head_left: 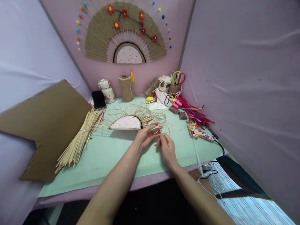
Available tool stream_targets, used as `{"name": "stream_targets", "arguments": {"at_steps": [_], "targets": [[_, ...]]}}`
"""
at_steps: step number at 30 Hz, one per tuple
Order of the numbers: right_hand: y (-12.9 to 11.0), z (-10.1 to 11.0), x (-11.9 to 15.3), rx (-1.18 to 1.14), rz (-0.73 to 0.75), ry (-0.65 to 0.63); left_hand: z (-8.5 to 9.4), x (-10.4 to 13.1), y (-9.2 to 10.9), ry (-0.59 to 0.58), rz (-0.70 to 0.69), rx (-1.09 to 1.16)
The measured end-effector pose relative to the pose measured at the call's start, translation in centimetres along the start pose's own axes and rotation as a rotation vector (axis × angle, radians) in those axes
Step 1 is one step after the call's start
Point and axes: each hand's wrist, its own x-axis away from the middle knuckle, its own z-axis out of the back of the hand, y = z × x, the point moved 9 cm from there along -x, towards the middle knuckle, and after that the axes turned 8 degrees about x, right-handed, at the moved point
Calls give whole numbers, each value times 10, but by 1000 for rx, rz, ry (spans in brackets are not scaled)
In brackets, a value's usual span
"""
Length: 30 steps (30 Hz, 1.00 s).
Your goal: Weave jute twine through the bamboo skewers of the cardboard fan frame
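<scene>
A small half-round fan frame (126,122) lies ahead of me, its white face dotted with pink and its curved rim edged in black. Thin wooden sticks radiate from the rim, with loose loops of twine (138,109) among them. My left hand (148,135) is at the frame's right end, fingers partly bent around the sticks there; their exact grip is partly hidden. Close beside it, my right hand (167,147) is closed in a pinch, thumb against index finger, apparently on the twine's end, which is too thin to see clearly.
A bundle of sticks (79,137) and brown cardboard (47,115) lie left. Behind stand a bottle (107,91) and a twine spool (126,89). To the right are pipe cleaners (193,111) and a patterned glue gun (200,133) with a cord. A large decorated fan (98,39) hangs on the back wall.
</scene>
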Motion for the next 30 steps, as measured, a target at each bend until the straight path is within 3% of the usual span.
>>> {"name": "stream_targets", "arguments": {"at_steps": [12, 18, 21, 24, 30], "targets": [[2, -3, 3, -5, -20, 7, -3, 4, 8, 18, -155, -42], [1, -3, 4, 1, -8, 5, -10, 5, 3, -45, -52, 35], [-2, -1, 5, 55, 29, 0, -9, 6, 5, -14, -45, 65], [-13, 1, 5, 273, 132, -10, -9, 6, 7, 9, -65, 53], [-42, -2, 11, 1107, 374, -96, 0, 2, 11, 111, -94, -9]]}}
